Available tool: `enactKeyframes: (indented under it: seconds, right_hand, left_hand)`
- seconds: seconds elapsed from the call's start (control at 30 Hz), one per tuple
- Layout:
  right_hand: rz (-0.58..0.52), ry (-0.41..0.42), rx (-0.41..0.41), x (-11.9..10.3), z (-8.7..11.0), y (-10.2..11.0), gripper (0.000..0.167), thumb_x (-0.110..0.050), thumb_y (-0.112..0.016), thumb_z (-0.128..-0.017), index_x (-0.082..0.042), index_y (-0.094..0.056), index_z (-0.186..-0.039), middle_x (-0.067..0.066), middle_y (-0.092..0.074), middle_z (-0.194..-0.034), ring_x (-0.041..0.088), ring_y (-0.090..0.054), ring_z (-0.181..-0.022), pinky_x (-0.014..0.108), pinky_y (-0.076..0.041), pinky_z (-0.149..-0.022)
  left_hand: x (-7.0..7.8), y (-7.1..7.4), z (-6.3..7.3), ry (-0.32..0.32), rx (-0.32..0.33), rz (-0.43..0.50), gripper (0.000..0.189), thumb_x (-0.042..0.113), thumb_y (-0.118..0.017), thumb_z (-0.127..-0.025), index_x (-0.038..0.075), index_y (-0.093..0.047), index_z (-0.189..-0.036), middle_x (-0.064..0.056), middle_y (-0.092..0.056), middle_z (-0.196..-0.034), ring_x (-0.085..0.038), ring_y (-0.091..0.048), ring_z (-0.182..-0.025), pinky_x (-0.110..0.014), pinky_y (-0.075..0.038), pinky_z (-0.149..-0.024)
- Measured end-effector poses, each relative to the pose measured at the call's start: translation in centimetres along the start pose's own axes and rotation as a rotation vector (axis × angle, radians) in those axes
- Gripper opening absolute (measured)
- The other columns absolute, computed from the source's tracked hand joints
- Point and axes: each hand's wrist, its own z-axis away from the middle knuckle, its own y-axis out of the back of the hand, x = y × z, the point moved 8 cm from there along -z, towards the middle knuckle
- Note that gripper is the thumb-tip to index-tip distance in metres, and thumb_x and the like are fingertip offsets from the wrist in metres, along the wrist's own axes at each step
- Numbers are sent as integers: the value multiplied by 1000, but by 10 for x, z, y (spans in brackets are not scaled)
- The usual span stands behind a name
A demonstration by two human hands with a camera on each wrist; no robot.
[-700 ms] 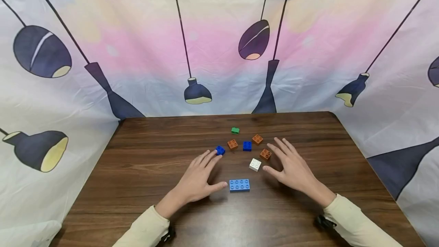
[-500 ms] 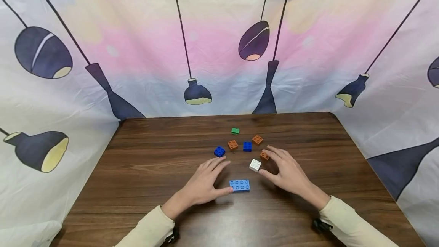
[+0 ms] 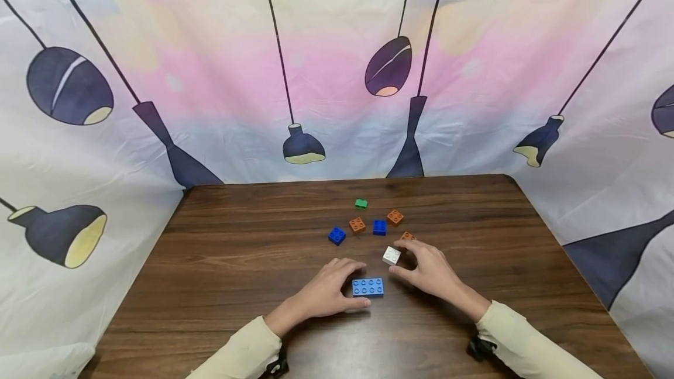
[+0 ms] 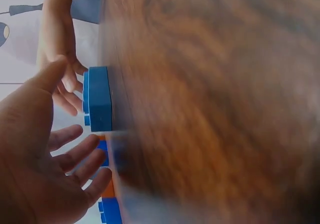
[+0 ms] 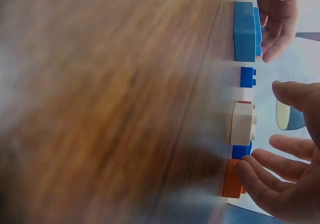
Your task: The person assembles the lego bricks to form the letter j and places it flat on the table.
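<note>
Head view shows us both hands low over a dark wood-grain bench [image 3: 237, 238]. We see the left hand [image 3: 327, 292] with thumb and fingers well parted around the left end of a light blue brick [image 3: 367, 287], fingers on its far side and thumb on its near side. The left wrist view shows a gap between thumb and fingers, and we find nothing gripped there. Our light blue brick lies flat, studs up, nearest the person among the bricks.

We see the right hand [image 3: 429, 269] with thumb and fingers likewise parted beside a white brick [image 3: 391, 255], which sits studs up just beyond the gap, ungripped. One orange brick [image 3: 408, 235] is partly hidden behind its fingers; we cannot tell whether a fingertip touches it.

Farther back we count a left blue brick [image 3: 337, 235], a middle orange brick [image 3: 357, 225], a second blue brick [image 3: 379, 227] and a far orange brick [image 3: 395, 217], all apart. Beyond these, a small green brick [image 3: 360, 204] lies closest to the back edge. Behind the bench we see a pastel cloth [image 3: 337, 75] printed with dark hanging lamps.
</note>
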Motion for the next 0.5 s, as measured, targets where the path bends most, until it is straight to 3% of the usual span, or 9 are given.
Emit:
enactKeyframes:
  seconds: [0.17, 0.5]
  right_hand:
    - [-21, -37, -33, 2, -4, -4, 55, -34, -85, -85, -7, -68, -129, 5, -73, -110, 16, -66, -91, 37, -53, -73]
    - [-9, -94, -52, 4, -10, -10, 52, -29, -85, -85, -4, -69, -128, 6, -74, -103, 14, -67, -85, 37, -53, -71]
  left_hand:
    - [2, -4, -3, -24, 2, 4, 70, 54, -75, -89, 13, -57, -143, -1, -61, -138, -18, -54, -127, -44, -41, -108]
    - [4, -4, -6, -32, 2, 4, 53, 42, -77, -91, 15, -64, -135, 2, -65, -130, -15, -56, -119, -42, -43, -105]
